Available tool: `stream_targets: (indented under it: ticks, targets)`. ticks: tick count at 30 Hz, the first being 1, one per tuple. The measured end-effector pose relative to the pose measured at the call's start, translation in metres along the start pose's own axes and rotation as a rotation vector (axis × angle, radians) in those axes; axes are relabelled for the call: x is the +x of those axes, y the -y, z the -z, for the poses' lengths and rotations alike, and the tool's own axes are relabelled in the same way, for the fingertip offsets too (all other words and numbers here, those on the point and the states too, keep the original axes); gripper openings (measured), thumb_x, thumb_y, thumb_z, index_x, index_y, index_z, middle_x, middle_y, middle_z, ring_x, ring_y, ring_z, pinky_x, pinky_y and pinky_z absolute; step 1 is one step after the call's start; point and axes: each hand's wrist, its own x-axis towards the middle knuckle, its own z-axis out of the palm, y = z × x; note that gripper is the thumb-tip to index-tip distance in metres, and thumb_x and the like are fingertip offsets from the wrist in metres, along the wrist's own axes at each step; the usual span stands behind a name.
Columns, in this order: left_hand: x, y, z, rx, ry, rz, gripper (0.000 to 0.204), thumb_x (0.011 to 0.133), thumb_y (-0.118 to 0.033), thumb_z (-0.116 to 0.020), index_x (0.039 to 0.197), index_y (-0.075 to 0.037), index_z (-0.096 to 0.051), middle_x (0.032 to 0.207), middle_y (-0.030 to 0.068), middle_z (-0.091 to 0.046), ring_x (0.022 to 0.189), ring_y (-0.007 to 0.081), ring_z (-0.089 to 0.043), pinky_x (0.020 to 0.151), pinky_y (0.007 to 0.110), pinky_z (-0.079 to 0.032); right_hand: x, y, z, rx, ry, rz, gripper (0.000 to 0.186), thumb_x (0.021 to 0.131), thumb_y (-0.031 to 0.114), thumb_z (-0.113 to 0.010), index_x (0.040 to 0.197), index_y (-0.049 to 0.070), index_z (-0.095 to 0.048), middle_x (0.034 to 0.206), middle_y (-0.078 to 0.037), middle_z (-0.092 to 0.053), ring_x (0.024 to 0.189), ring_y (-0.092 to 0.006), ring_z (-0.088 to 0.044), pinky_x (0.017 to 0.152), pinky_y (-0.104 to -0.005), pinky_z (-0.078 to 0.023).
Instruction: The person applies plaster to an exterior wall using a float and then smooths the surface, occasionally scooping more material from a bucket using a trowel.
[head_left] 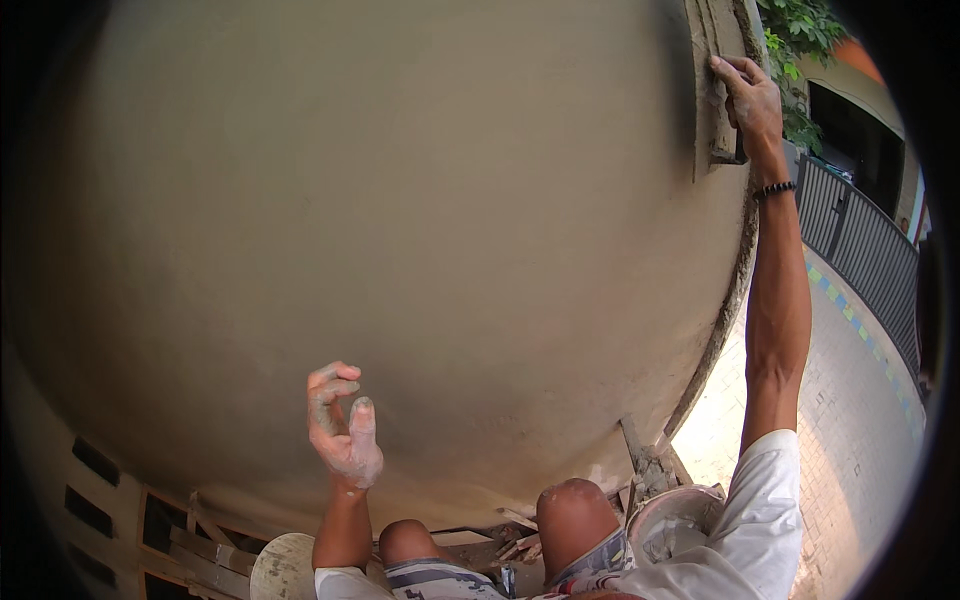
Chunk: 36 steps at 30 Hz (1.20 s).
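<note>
A broad grey-brown plastered wall (430,220) fills most of the head view. High at its right edge, my right hand (752,100) is closed round the handle of a long, flat plastering float (704,120). The float lies along the wall beside its rough vertical edge, and part of its handle is hidden by my fingers. My left hand (345,430) is raised low in front of the wall, with its fingers loosely bent and the thumb apart. Nothing is in it, and grey plaster coats its fingers. Whether it touches the wall, I cannot tell.
A bucket (675,520) with grey residue stands by my right knee. Broken rubble and wood pieces (510,540) lie below, and a pale round lid or container (283,568) is at lower left. Right of the wall are a paved lane (840,400) and a dark metal gate (860,240).
</note>
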Motion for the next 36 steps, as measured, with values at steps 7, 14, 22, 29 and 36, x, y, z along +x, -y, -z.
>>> stream_targets:
  ticks: [7,14,22,29,36]
  targets:
    - [-0.002,0.031,0.016,-0.022,-0.182,-0.073,0.015,0.087,-0.009,-0.052,0.101,-0.004,-0.052,0.108,0.0128,-0.054,0.096,0.0194,-0.05,0.083,0.033,-0.044,-0.183,0.072,-0.126,-0.247,0.388,0.333,0.031,0.086,0.034,-0.067,0.096,0.005,-0.063,0.079,-0.022,-0.062,0.068,-0.0378,-0.063,0.061,-0.0434,-0.049]
    - [0.015,0.013,-0.006,-0.181,-0.249,-0.122,0.015,0.085,-0.008,-0.053,0.1,-0.005,-0.052,0.107,0.0126,-0.054,0.096,0.0189,-0.05,0.082,0.033,-0.043,-0.413,-0.018,-0.123,-0.361,1.052,0.513,0.019,0.09,0.027,-0.06,0.097,0.01,-0.057,0.08,-0.015,-0.061,0.068,-0.0346,-0.065,0.06,-0.0447,-0.054]
    - [0.015,0.016,0.001,-0.219,-0.24,-0.074,0.017,0.084,-0.01,-0.056,0.099,-0.006,-0.051,0.11,0.0119,-0.051,0.097,0.0173,-0.046,0.08,0.031,-0.04,-0.105,0.054,-0.063,0.014,0.029,0.209,0.038,0.083,0.027,-0.068,0.103,-0.006,-0.065,0.08,-0.018,-0.067,0.072,-0.0213,-0.065,0.067,-0.0333,-0.051]
    - [0.007,0.022,0.007,-0.28,-0.237,-0.096,0.016,0.084,-0.008,-0.054,0.099,-0.006,-0.051,0.11,0.0118,-0.051,0.094,0.0161,-0.045,0.079,0.029,-0.04,0.08,0.066,-0.013,0.234,-0.017,-0.218,0.025,0.088,0.028,-0.067,0.091,0.003,-0.065,0.055,0.004,-0.045,0.038,-0.0074,-0.041,0.034,-0.0258,-0.034]
    - [0.015,0.017,-0.01,-0.384,-0.224,-0.08,0.015,0.084,-0.005,-0.053,0.098,-0.005,-0.053,0.108,0.012,-0.053,0.094,0.0168,-0.048,0.078,0.03,-0.042,-0.054,0.194,-0.101,-0.196,0.118,0.38,0.037,0.085,0.033,-0.066,0.096,-0.002,-0.066,0.088,-0.027,-0.066,0.086,-0.0398,-0.065,0.078,-0.0455,-0.051]
